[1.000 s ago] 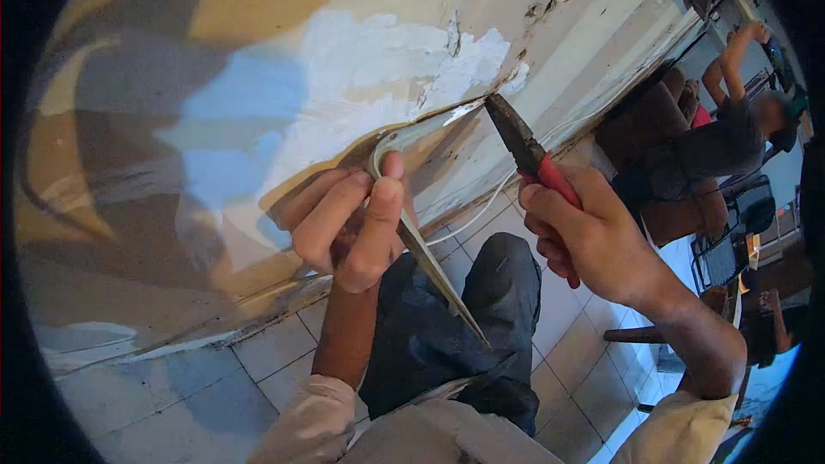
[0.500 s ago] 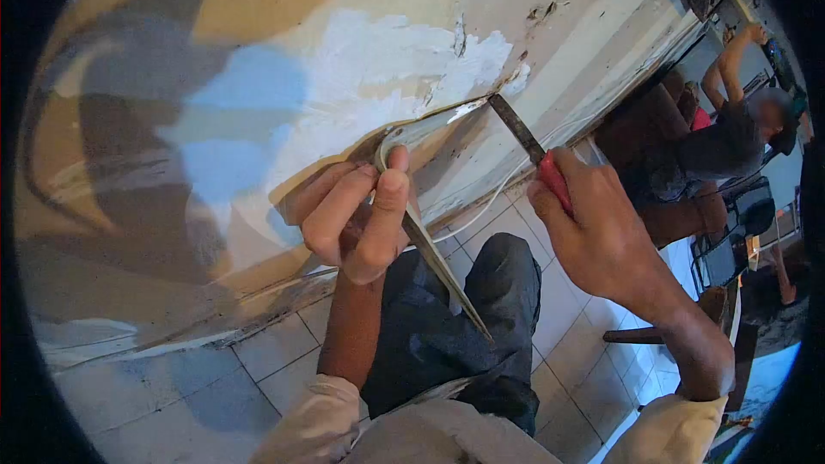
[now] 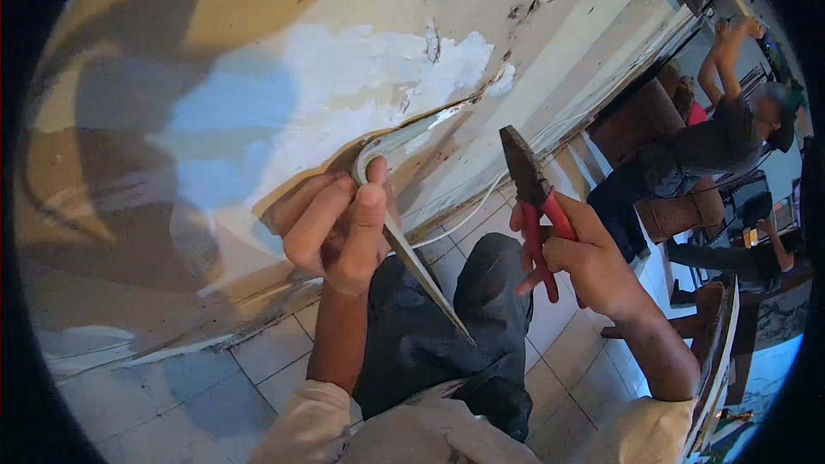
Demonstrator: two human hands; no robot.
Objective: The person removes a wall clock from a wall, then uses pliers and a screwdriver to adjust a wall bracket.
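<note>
My left hand pinches a long, thin, pale strip at its bend, close to the wall. From the fingers, one length of the strip runs along the wall toward a dark crack in the white-patched surface. Its other, tapering end hangs down over my knees. In my right hand is a pair of pliers with red handles and dark metal jaws. The pliers point up and stand apart from the strip and the wall. My left fingers partly hide the strip's bend.
A thin white cable runs along the foot of the wall. Pale floor tiles lie around my legs. At the right, another person has raised arms beside brown furniture. A wooden piece of furniture stands near my right elbow.
The pliers have come away from the crack in the wall, and the right hand's hold on their handles has loosened and turned. The left hand keeps its pinch on the strip.
</note>
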